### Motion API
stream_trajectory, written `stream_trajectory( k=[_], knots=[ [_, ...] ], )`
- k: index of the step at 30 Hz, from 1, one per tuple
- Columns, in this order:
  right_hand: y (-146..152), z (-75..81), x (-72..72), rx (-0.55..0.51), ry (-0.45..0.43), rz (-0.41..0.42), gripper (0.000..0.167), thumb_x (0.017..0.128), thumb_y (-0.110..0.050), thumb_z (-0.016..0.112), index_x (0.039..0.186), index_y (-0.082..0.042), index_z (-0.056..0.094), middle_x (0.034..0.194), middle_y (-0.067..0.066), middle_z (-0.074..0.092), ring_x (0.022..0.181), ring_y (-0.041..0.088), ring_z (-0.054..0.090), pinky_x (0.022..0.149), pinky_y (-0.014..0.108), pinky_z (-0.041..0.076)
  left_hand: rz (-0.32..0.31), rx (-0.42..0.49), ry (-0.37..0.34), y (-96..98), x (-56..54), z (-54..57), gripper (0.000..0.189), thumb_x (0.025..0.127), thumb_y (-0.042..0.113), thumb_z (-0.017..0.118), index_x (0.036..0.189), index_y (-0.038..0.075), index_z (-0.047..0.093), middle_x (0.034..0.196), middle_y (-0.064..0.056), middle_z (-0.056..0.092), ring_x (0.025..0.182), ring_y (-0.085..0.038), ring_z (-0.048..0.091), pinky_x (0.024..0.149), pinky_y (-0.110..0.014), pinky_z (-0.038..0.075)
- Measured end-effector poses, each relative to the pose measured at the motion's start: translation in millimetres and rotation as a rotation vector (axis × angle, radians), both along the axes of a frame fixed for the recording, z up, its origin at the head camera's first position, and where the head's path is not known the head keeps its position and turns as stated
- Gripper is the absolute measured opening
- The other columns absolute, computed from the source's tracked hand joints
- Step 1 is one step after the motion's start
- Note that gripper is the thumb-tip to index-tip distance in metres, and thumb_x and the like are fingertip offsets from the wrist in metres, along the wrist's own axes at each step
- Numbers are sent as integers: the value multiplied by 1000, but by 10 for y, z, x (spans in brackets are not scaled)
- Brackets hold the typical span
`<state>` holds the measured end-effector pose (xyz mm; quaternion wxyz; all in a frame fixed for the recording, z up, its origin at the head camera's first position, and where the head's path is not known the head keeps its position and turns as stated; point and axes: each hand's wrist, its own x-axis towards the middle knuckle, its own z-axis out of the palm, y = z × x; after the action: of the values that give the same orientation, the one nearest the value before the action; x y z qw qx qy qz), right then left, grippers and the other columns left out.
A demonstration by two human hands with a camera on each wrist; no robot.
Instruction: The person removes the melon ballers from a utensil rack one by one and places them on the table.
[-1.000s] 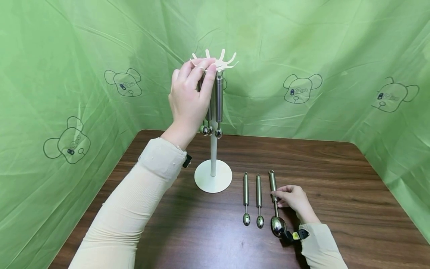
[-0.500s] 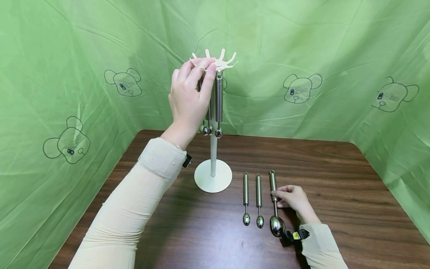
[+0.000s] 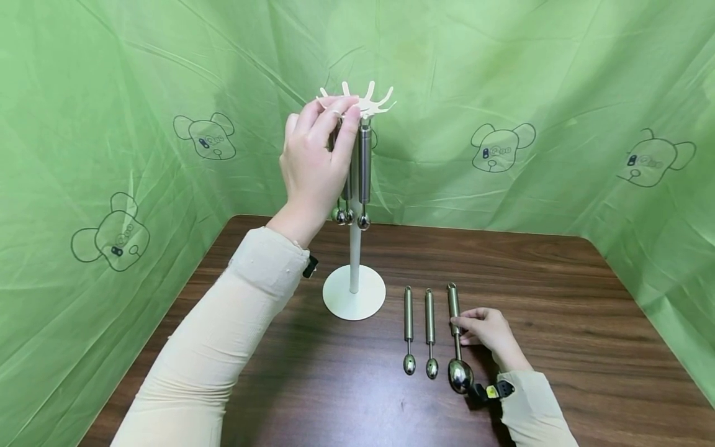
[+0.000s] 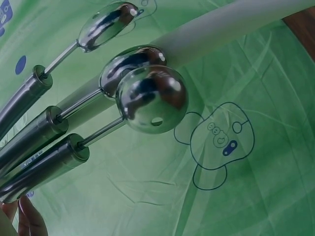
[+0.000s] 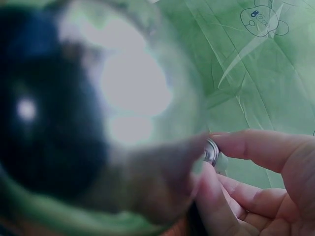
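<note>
A white rack stand (image 3: pixel 354 248) with curved prongs on top rises from a round base. Steel melon ballers (image 3: pixel 364 164) hang from it; three of their heads show in the left wrist view, the nearest a shiny round bowl (image 4: pixel 152 98). My left hand (image 3: pixel 315 152) reaches to the rack's top, its thumb and fingers pinching among the prongs; it covers the upper ends of some handles. On the table at right, my right hand (image 3: pixel 491 332) pinches the handle of a large melon baller (image 3: pixel 460 375) between thumb and fingers. Its bowl fills much of the right wrist view, blurred.
Two smaller melon ballers (image 3: pixel 409 326) lie side by side, handles pointing away, between the stand and the right hand. The brown wooden table (image 3: pixel 536 267) is enclosed by green cloth (image 3: pixel 424 56) with printed bear faces.
The large melon baller's bowl has swung slightly left in the right hand. The left hand and the hanging melon ballers have kept their places.
</note>
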<state>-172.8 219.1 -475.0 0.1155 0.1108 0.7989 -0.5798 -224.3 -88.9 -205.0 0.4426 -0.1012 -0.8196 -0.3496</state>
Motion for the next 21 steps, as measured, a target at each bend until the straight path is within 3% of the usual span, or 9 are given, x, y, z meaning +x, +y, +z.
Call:
stream_trajectory(
  k=[21],
  knots=[
    [97,30,-12,-21,-9,32,46,90,-16,71,119,16,55,77,1,67,60,10,65,59,25,58,-16,-63,-40,-36,71,27,37,102,47,46,129,32,67,132,10,60,110,-20,47,70,-38,48]
  ],
)
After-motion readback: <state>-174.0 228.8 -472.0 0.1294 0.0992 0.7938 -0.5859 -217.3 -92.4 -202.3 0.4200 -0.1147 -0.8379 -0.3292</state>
